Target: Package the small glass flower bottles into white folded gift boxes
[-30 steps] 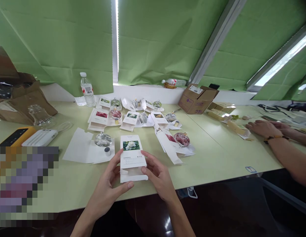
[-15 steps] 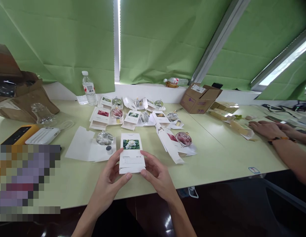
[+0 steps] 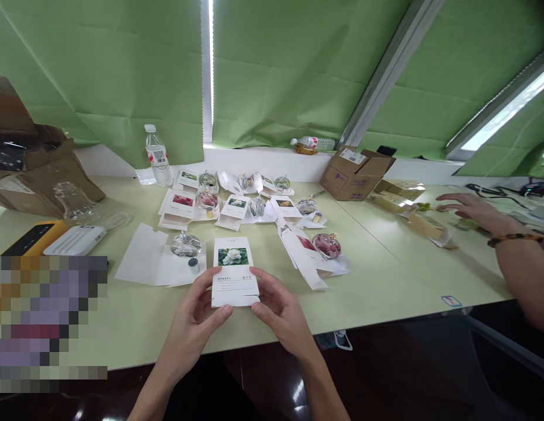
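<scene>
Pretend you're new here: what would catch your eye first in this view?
First, the white box with a white-flower picture, held between the left hand and right hand at front center. Beyond it, rounded glass bottles lie among more picture boxes. Green sheeting fills the background.

Holds white carton [image 3: 234, 286] near front of bench [image 3: 377, 280] with left hand [image 3: 193, 316] and right hand [image 3: 280, 316], one at each side. Shows white-flower picture [image 3: 232, 256] on upper panel of carton. Shows clear glass bottle [image 3: 185, 244] and grey cap [image 3: 193, 266] on white card [image 3: 140, 257] to the left, pink glass bottle [image 3: 328, 246] beside opened box [image 3: 300, 254] to the right. Includes upright water bottle [image 3: 158, 158] and cardboard box [image 3: 353, 175] farther back, co-worker's hand [image 3: 477, 211] at far right.
</scene>
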{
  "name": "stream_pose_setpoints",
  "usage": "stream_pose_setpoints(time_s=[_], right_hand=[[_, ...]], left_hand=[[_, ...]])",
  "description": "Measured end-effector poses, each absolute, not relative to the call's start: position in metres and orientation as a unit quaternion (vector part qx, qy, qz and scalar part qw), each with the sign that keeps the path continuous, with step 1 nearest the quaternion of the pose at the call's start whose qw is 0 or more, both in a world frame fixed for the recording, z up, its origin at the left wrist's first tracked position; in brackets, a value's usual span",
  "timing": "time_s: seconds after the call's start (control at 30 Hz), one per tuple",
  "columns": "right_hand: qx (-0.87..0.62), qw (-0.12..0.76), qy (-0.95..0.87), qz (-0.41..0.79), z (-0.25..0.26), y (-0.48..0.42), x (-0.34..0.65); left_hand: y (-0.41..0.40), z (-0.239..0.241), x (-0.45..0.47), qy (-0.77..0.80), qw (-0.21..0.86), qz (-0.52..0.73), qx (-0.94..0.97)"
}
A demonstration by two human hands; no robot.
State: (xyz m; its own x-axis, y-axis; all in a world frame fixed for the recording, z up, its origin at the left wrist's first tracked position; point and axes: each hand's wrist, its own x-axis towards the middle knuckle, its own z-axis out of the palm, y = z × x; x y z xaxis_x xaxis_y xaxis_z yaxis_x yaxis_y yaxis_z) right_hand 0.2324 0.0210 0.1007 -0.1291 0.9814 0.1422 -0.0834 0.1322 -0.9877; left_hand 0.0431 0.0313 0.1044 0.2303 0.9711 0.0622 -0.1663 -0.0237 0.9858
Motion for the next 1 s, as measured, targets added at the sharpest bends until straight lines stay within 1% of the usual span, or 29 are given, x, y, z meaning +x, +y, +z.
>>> stream_pose_setpoints(time_s=[0.4, 0.77, 1.0], right_hand=[[-0.416, 0.522, -0.544, 0.509, 0.0985, 0.0217, 0.2328], [-0.434, 0.531, -0.522, 0.508, 0.1001, 0.0228, 0.2306], [-0.43, 0.534, -0.528, 0.501, 0.1019, 0.0229, 0.2297]], left_hand=[[0.0285, 0.1065, 0.0491, 0.412, 0.56, 0.509, 0.507], [0.0325, 0.1015, 0.0448, 0.392, 0.59, 0.467, 0.53], [0.0299, 0.1075, 0.0475, 0.415, 0.578, 0.464, 0.528]])
